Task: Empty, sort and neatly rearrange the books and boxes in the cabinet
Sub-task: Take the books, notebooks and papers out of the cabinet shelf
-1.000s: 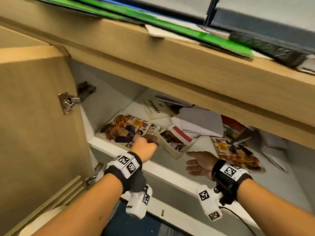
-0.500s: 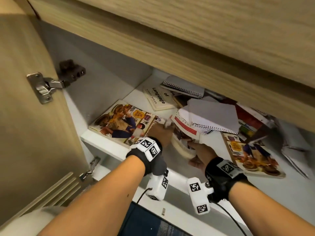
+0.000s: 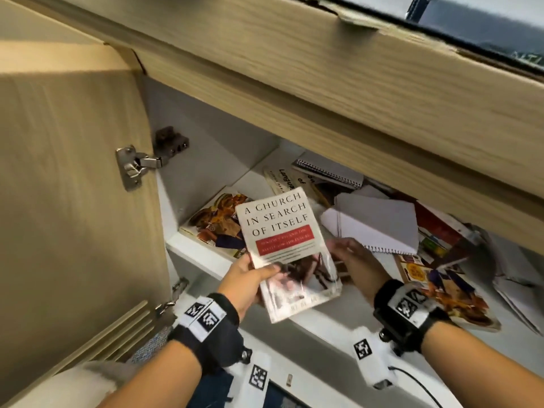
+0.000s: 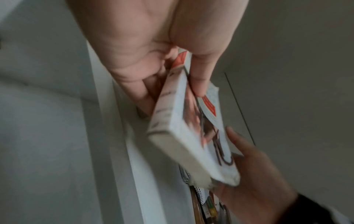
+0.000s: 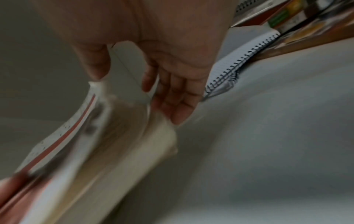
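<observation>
Now you've got the white paperback with the red title band (image 3: pixel 287 254) lifted off the white cabinet shelf (image 3: pixel 206 260), left hand (image 3: pixel 244 285) pinching its lower-left corner, right hand (image 3: pixel 354 265) loose-fingered at its far edge, so emptying has started with plenty still inside.

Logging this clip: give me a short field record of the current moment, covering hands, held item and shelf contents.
left hand: grips the paperback
paperback: "A Church in Search of Itself", lifted above the shelf front
right hand: open, fingers at the paperback's right edge
shelf: books and notebooks lie scattered flat
spiral notebook: lies behind the right hand
door: open
</observation>
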Demonstrator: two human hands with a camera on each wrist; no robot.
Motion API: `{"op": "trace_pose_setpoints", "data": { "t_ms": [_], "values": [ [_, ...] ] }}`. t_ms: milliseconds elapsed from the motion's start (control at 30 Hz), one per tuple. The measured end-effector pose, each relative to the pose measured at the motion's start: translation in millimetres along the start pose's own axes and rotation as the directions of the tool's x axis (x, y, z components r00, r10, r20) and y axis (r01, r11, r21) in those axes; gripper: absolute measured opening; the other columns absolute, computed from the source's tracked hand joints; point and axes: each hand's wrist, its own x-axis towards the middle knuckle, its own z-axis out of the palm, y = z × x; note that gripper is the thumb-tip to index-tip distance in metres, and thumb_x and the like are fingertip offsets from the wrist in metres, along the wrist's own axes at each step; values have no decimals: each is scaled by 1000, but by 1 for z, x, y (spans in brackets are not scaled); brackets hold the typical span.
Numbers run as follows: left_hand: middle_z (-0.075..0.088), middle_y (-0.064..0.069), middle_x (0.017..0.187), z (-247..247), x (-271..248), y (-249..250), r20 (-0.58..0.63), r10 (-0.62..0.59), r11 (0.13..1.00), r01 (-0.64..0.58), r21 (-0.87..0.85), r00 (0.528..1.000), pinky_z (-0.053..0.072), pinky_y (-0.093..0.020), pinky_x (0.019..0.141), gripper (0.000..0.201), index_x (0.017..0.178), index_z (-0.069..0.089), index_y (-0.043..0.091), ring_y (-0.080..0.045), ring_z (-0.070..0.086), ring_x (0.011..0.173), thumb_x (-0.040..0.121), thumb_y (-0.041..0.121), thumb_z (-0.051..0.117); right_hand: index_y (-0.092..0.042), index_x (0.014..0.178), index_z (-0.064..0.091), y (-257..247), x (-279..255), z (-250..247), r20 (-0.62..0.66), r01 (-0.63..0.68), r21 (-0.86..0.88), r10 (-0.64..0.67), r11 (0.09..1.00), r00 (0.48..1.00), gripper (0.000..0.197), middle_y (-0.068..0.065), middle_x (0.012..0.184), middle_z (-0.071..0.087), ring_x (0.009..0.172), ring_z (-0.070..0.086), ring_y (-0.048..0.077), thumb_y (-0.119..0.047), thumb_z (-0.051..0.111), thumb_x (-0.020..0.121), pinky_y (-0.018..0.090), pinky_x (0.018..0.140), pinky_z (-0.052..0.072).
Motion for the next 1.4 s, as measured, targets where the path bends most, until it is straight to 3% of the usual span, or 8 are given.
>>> {"op": "trace_pose_setpoints", "data": {
  "t_ms": [367, 500, 600, 833, 933, 1100, 1300, 1400],
  "values": [
    [75, -5, 99, -47, 18, -14, -213, 35, 991, -62, -122, 977, 53, -50, 90, 20, 108, 63, 21, -29, 71, 94, 90, 13, 64, -20, 144, 39, -21, 135, 68, 95, 37, -455, 7, 890, 995, 50, 7, 140, 50, 126, 51, 27, -29, 54, 97, 33, 107, 39],
    [76, 2, 97, -50, 25, -17, -241, 30, 997, -47, -65, 970, 47, -50, 100, 18, 104, 65, 24, -24, 70, 98, 88, 16, 68, -28, 144, 41, -19, 149, 88, 50, -7, -640, 50, 769, 998, 69, 4, 142, 51, 130, 47, 32, -63, 51, 84, 43, 112, 34],
    [77, 3, 94, -50, 21, -12, -220, 18, 999, -28, -42, 975, 46, -50, 101, 17, 104, 65, 22, -22, 70, 97, 89, 16, 66, -18, 133, 55, -24, 148, 77, 9, -68, -773, 118, 631, 993, 77, 11, 134, 58, 120, 54, 32, -74, 48, 80, 40, 103, 42],
    [76, -4, 97, -49, 16, -9, -195, -21, 999, 26, 20, 981, 48, -50, 99, 14, 101, 66, 19, -30, 70, 97, 91, 10, 62, -25, 109, 65, -34, 101, 33, 110, -37, -630, 136, 776, 984, 33, -1, 104, 69, 94, 64, 16, -44, 71, 83, 27, 73, 52],
    [75, -11, 98, -45, 10, -10, -198, -77, 997, 77, -10, 977, 48, -56, 97, 16, 99, 65, 18, -36, 69, 97, 90, 5, 62, -21, 113, 64, -41, 68, 19, 115, -23, -522, 97, 853, 989, 33, 2, 109, 71, 98, 67, 20, -32, 74, 83, 32, 79, 57],
    [71, -20, 96, -19, -33, -11, -188, -136, 991, 136, -14, 973, 56, -49, 78, 15, 100, 59, 13, -32, 67, 76, 94, 0, 55, -25, 119, 53, -60, -14, 11, 123, 77, -559, -8, 826, 992, 24, 3, 114, 63, 88, 67, 24, -29, 59, 96, 25, 47, 53],
    [70, -12, 97, 1, -90, 2, -125, 51, 942, -6, 337, 991, 50, -35, 89, 21, 92, 65, 11, -26, 65, 89, 88, -8, 57, -19, 107, 56, -96, -114, -8, 174, 243, -918, -232, 314, 957, 18, 8, 100, 67, 87, 65, 29, -27, 44, 95, 34, 73, 54],
    [72, -4, 99, 11, -120, 12, 10, 127, 821, -110, 560, 992, 51, -28, 89, 26, 86, 66, 18, -19, 65, 91, 85, -6, 57, -18, 100, 58, -116, -163, -29, 188, 232, -958, -240, 170, 952, 16, 11, 99, 65, 87, 62, 32, -25, 46, 93, 38, 74, 55]
  ]
}}
